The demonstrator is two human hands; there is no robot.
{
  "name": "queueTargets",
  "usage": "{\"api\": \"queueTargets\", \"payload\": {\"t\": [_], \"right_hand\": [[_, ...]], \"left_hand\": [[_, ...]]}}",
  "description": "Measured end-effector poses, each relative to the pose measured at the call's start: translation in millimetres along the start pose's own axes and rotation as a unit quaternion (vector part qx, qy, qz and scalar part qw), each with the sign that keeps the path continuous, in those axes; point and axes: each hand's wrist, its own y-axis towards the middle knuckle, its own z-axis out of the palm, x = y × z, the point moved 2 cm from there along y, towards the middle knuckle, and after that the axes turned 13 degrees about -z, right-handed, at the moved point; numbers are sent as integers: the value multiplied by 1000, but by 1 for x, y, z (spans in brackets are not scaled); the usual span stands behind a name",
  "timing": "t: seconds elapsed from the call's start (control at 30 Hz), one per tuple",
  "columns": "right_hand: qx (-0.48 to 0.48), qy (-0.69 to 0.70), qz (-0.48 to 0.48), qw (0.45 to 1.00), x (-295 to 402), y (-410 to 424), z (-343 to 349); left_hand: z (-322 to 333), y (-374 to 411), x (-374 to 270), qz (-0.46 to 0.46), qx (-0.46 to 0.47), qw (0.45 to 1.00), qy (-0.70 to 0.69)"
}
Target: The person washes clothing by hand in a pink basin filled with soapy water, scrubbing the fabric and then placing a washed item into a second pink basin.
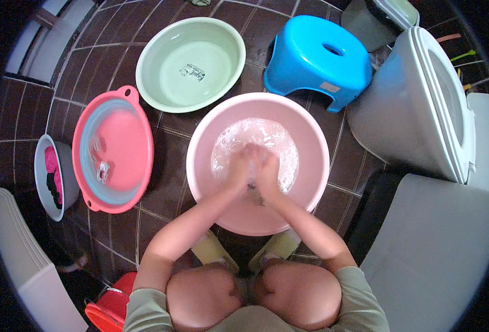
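Note:
Both hands are together over a round pink plastic basin (257,224) on the floor before me. Soapy water (288,145) with foam and bubbles covers the bottom of the basin. My left hand (240,166) and my right hand (267,166) meet near the middle, fingers against each other, blurred by motion. Something pale and blurred shows between them, but I cannot tell whether it is a cloth, foam or running water. A small dark patch shows just below the wrists and cannot be made out.
A light green basin (190,45) of water stands behind. Left are a pink collapsible basin (124,141) with small white items and a bowl (71,174) holding pink and black cloth. A blue stool (310,45) and toilet (394,99) stand right. A red bucket (115,303) sits lower left.

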Motion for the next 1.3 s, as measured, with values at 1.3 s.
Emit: {"api": "queueTargets", "payload": {"t": [1.3], "right_hand": [[252,-500,-176,810,-80,27,-52]], "left_hand": [[-14,55,68,190,-51,736,647]]}}
